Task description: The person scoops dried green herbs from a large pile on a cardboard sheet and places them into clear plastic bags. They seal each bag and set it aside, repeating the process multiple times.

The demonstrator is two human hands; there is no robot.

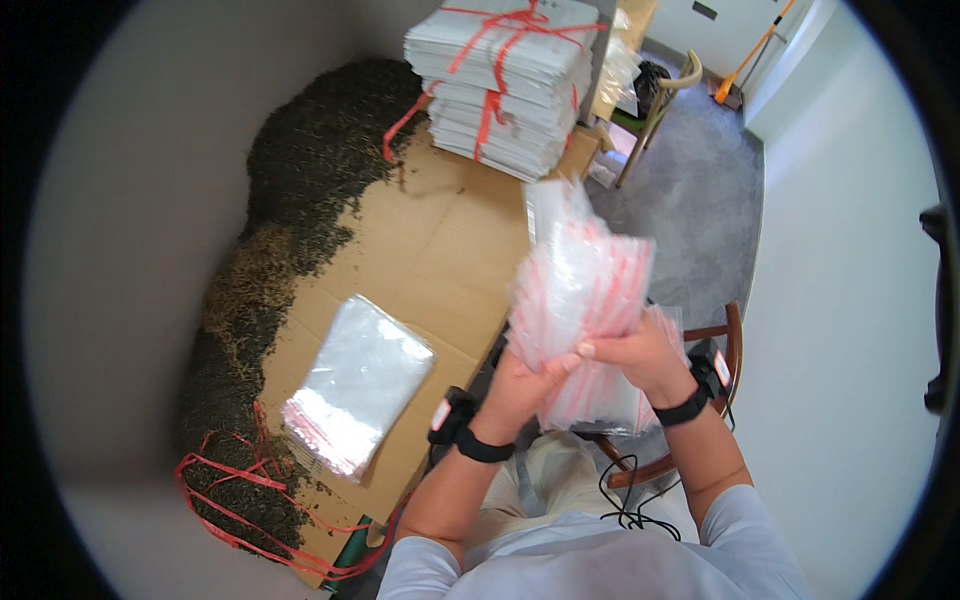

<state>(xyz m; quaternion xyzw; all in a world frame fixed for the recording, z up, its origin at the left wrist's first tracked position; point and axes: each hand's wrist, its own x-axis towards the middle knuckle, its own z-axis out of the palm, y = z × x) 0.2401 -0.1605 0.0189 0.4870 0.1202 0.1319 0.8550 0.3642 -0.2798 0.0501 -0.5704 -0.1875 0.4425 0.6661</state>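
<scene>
Holding a sheaf of clear bags [580, 290] up over our lap, we grip its lower end with both the left hand [520, 385] and the right hand [645, 355], fingers closed on it. We judge we are squaring or fanning it; next calls for care, keeping the slippery bags together. A flat stack [355, 385] lies at nine o'clock on the cardboard [450, 240].

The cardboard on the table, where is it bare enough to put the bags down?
The cardboard is bare in its middle, between the tied white bundles, the flat bag pile and the dark loose leaves. It is crowded along the leaves and near the red string. Both hands hold bags.
</scene>
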